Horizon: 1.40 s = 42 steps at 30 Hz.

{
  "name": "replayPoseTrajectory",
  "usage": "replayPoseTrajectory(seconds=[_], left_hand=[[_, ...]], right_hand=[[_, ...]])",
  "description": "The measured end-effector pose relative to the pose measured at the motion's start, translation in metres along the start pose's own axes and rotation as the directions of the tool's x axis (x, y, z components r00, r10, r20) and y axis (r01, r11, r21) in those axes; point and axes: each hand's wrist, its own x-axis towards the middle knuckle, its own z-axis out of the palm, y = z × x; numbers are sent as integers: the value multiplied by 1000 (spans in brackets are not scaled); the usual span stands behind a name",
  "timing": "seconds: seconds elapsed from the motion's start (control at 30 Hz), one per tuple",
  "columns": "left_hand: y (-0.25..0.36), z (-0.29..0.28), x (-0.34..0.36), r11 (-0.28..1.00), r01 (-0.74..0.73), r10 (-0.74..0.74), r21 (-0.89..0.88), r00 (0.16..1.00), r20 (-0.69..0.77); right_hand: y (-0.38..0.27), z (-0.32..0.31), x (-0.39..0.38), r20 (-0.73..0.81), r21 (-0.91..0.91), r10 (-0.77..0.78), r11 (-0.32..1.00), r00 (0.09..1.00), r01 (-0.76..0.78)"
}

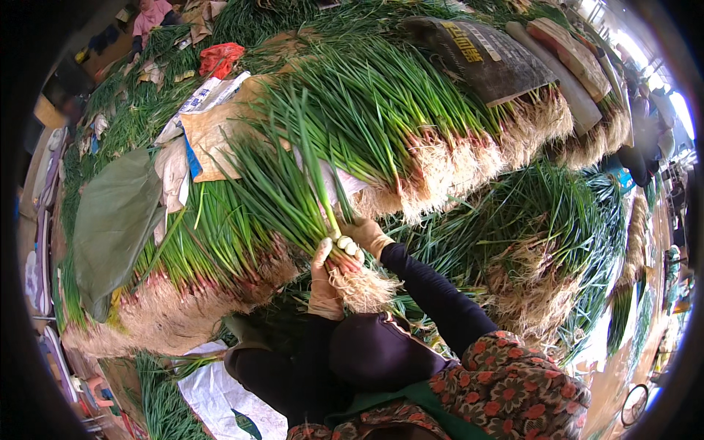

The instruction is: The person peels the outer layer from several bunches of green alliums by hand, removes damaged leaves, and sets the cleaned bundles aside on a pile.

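Observation:
I hold a bunch of green onions (290, 194) upright in front of me, green leaves fanning up and left, white bulbs and pale roots (363, 286) hanging at the bottom. My left hand (323, 282), in a thin tan glove, wraps the bunch just above the roots. My right hand (365, 233), also gloved, grips the same bunch from behind at the bulbs. Both forearms wear dark sleeves.
Large stacks of green onions (381, 110) with roots facing me fill the view. A dark printed sack (484, 55) lies on the top stack, a green sheet (114, 220) at left, a white bag (220, 396) below. A person in pink (150, 15) sits far back.

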Motion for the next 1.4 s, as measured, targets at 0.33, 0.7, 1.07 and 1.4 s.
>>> replayPoseTrajectory(seconds=[0.33, 0.7, 1.07, 1.4], left_hand=[[7, 18, -2, 974, 65, -35, 216, 990, -138], [3, 17, -4, 944, 58, 43, 324, 955, -295], [14, -22, -24, 974, 39, 20, 223, 967, -253], [43, -32, -50, 901, 224, -260, -372, 964, -50]], right_hand=[[-19, -118, -46, -666, -513, -86, 774, 741, -371], [-25, -47, -73, -8, 332, -86, 940, 996, 84], [-42, 24, -17, -242, 469, 287, 871, 927, -147], [-4, 23, -72, -201, -140, 241, 952, 950, -271]])
